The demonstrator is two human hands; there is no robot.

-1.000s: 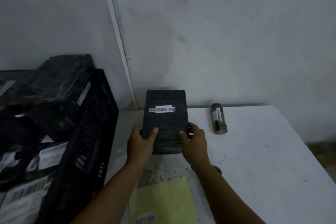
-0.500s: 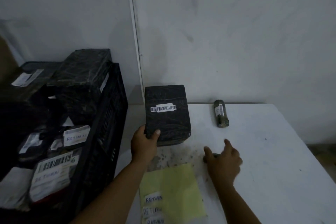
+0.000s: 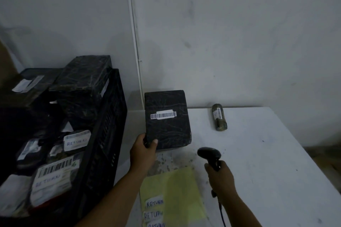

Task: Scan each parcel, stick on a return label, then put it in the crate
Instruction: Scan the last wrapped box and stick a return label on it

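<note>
I see left hand [image 3: 142, 153] gripping black parcel [image 3: 167, 119] by its near corner; right hand [image 3: 220, 176] wrapped round scanner [image 3: 209, 154], just right of the parcel.

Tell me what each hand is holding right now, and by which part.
Left hand grips the parcel at its near left corner. Right hand grips the scanner by its handle, head toward the parcel.
</note>
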